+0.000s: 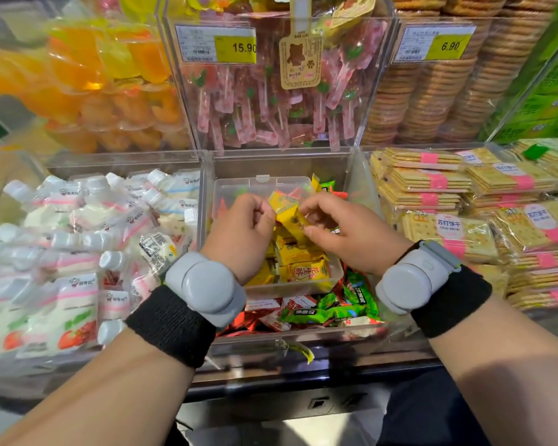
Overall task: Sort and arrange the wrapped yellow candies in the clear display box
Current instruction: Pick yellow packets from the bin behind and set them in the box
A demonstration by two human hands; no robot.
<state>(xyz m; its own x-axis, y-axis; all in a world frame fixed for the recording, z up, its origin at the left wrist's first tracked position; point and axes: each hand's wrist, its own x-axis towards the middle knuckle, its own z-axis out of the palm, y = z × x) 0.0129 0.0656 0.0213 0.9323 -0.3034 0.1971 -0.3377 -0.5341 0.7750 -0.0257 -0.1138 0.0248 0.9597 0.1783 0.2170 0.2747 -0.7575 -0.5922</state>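
A small clear display box point(335, 268) sits in the middle bin on top of loose red and green candies point(332, 312). Several wrapped yellow candies point(306, 272) lie in its near part. My left hand point(239, 231) hovers over the box with curled fingers gripping a yellow candy point(279, 199). My right hand point(342, 230) pinches another yellow candy point(295, 222) between thumb and fingers, right beside the left hand. Both hands are above the box's middle, and they hide part of its contents.
White drink pouches point(78, 252) fill the bin on the left, and stacked cracker packs point(464, 201) fill the one on the right. Behind stand clear bins of pink lollipops point(271, 107), orange jellies point(94, 91) and round biscuits point(432, 101). One yellow candy point(303, 350) lies on the front ledge.
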